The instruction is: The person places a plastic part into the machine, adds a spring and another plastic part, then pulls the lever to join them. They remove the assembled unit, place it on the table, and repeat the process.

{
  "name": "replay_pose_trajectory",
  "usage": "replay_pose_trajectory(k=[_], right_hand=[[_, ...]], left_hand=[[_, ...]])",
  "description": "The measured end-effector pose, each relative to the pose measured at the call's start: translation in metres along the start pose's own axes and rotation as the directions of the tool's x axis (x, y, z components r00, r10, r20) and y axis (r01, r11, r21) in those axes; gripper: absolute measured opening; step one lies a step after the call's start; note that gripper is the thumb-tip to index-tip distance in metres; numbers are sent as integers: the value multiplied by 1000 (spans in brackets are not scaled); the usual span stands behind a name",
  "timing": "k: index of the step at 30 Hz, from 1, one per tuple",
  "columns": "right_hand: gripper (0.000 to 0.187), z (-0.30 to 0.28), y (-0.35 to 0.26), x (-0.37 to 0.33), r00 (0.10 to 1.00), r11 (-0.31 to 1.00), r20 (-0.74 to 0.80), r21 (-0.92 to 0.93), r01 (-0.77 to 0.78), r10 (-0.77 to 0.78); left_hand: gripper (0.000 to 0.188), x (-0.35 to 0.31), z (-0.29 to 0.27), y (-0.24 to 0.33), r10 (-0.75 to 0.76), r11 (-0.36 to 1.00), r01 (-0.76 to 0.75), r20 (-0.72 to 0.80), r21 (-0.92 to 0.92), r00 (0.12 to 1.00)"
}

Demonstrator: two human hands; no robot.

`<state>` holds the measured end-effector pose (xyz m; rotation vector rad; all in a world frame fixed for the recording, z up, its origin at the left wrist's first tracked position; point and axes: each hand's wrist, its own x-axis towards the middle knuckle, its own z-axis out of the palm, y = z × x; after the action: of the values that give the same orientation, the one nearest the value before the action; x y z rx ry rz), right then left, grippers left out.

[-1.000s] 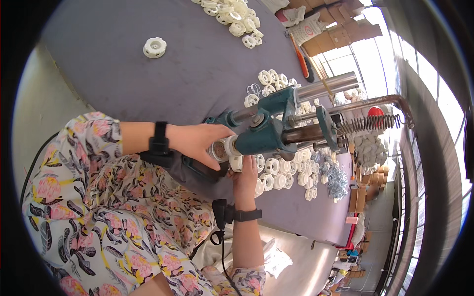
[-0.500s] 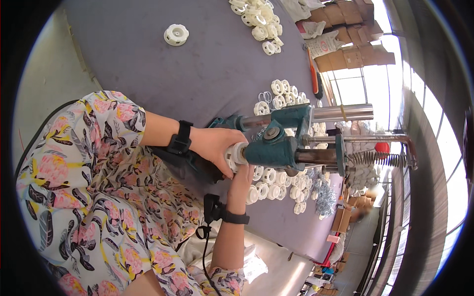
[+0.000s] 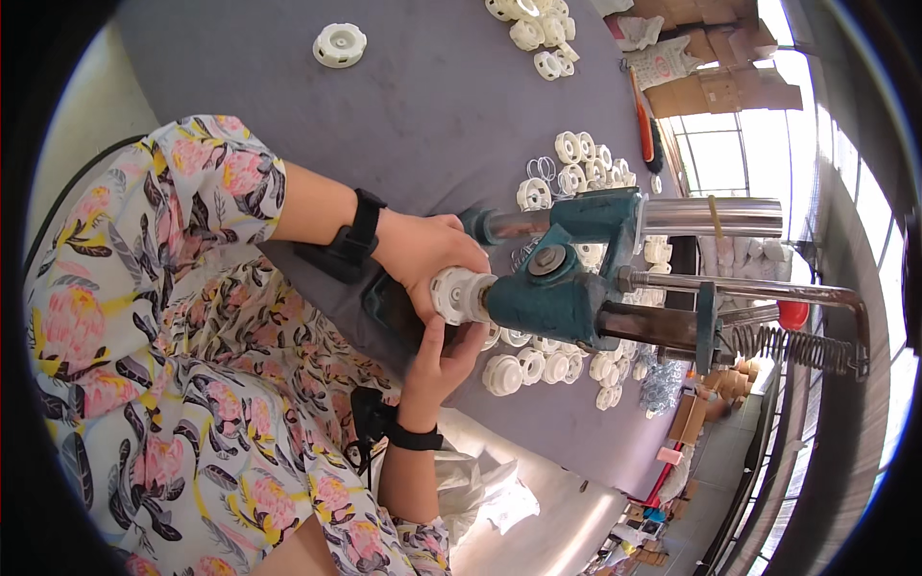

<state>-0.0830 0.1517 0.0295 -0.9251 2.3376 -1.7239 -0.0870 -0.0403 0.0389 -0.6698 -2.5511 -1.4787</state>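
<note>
A round white plastic part point(image 3: 448, 294) with a notched rim sits against the end of a green hand press point(image 3: 538, 305). My left hand point(image 3: 432, 257), in the upper part of the picture, curls around it, with the fingertips partly hidden behind the part. From below, my right hand point(image 3: 444, 363) holds the same part between thumb and fingers. The press's dark base point(image 3: 389, 305) lies close to both wrists. A narrower white section of the part meets the press's ram.
Several white plastic parts point(image 3: 533, 367) lie on the grey-covered table point(image 3: 432, 115) around the press. One lone white wheel point(image 3: 339, 45) is at upper left. A pile of springs point(image 3: 659, 379) and an orange-handled brush point(image 3: 643, 120) are beyond. The press's lever point(image 3: 768, 288) and coil spring stick out to the right.
The view has shifted, and the press looks larger. My hands have changed their hold, exposing more of the white part; the right thumb now shows against its edge.
</note>
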Motion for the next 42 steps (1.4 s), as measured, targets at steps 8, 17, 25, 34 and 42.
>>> replay_pose_trajectory(k=[8,17,25,34,42], right_hand=[[47,-5,-5,-10,990,986,-128,165,-38,60],[54,-131,-120,113,660,831,-518,-223,510,-544],[43,-180,-190,212,981,828,-82,526,194,-177],[33,-127,-148,-38,892,862,79,-230,451,-445],[62,-86,-145,-36,828,826,81,67,-560,555]], left_hand=[[67,-4,-2,-2,57,997,-58,5,50,998],[75,5,9,-1,56,990,-44,-86,136,995],[74,-1,8,-12,6,992,8,-105,127,994],[75,-8,5,-16,2,997,5,-97,72,995],[75,5,8,-26,-4,998,8,-66,68,998]])
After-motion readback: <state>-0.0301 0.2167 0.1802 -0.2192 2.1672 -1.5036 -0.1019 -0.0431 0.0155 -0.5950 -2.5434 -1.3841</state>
